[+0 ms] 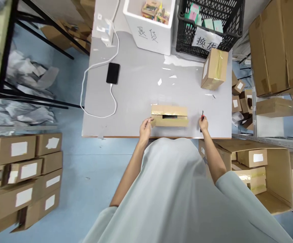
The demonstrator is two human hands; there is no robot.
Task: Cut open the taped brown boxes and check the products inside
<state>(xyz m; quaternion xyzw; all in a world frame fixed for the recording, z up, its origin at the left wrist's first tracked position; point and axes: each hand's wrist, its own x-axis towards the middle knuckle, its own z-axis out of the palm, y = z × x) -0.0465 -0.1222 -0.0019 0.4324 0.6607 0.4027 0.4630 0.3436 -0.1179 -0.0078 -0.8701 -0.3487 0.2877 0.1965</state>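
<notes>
A small cardboard box [169,120] lies near the table's front edge, its top flaps slightly parted over a dark gap. My left hand [145,129] grips the box's left end, fingers closed on the cardboard. To the right of the box, my right hand [203,124] is wrapped round a red and black cutter [202,116], which points away from me just above the table. The hand and cutter are apart from the box. What is inside the box cannot be made out.
A taped box [213,69] stands at the table's back right, before a black crate [211,20] and a white foam bin [150,28]. A black phone [113,73] with a white cable lies left. Scraps dot the grey table [136,84]. Boxes flank both sides.
</notes>
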